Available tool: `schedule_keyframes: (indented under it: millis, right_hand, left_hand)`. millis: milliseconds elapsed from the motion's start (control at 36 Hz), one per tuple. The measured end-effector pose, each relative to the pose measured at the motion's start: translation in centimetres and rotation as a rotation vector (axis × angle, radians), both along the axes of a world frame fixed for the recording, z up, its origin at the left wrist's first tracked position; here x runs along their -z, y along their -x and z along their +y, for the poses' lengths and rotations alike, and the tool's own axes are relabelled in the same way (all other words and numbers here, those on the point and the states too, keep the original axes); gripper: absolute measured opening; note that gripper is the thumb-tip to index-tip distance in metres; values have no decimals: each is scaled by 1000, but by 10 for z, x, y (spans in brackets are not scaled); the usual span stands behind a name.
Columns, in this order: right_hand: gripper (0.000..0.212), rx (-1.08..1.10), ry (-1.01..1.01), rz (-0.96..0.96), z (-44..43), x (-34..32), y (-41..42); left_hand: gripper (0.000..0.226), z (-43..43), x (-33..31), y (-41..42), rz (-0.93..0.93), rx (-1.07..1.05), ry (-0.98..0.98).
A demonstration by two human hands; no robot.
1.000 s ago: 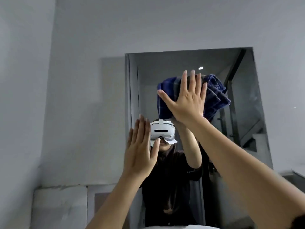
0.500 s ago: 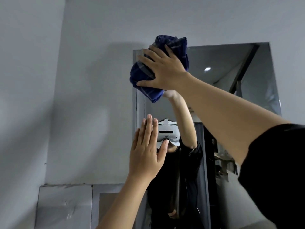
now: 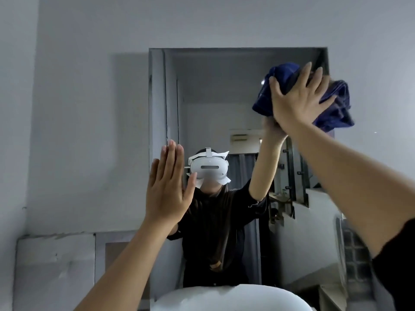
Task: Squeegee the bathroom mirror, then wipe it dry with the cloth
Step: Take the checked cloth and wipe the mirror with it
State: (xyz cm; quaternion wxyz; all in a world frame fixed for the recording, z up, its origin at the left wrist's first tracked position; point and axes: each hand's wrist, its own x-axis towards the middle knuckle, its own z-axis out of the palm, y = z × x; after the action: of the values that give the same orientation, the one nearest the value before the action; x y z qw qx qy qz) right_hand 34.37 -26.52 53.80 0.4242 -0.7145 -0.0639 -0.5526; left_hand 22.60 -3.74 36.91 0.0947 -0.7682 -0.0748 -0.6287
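Note:
The bathroom mirror point(image 3: 215, 90) hangs on the grey wall straight ahead and reflects a person in a dark top. My right hand point(image 3: 296, 102) presses a crumpled dark blue checked cloth point(image 3: 336, 106) flat against the mirror's upper right corner, fingers spread over it. My left hand point(image 3: 168, 189) is raised flat with fingers together at the mirror's left edge, lower down, holding nothing. No squeegee is in view.
A white rounded basin rim point(image 3: 229, 297) curves across the bottom below the mirror. Pale wall panels point(image 3: 56, 265) sit at the lower left. The grey wall point(image 3: 78, 108) runs to the left of the mirror.
My right hand has swept the cloth from the mirror's top left corner across to the top right corner. My left hand has stayed flat near the left edge.

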Motion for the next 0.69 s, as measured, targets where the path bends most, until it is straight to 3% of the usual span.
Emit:
schedule_keyframes:
  millis: [83,139,389,556,611,694]
  right_hand:
    - [87,-34,-77,31,42,6,21]
    - [88,-46,8,-25,70,8,36]
    - [77,-19,779,-493,164,22,94]
    - [68,44,1309,-801,103,16,59]
    - [68,88,1287,-749,69,17,38]
    - [69,84,988,-555,20,29,13]
  left_hand:
    - [63,0,8,1,-7,17,23]
    - [62,0,15,1,-5,23,37]
    - [61,-5,54,3,16,61,111]
    - [61,-6,69,-2,-2,70,130]
    - [61,-6,68,-2,-4,76,124]
    - [60,-5,69,0,0,70,105]
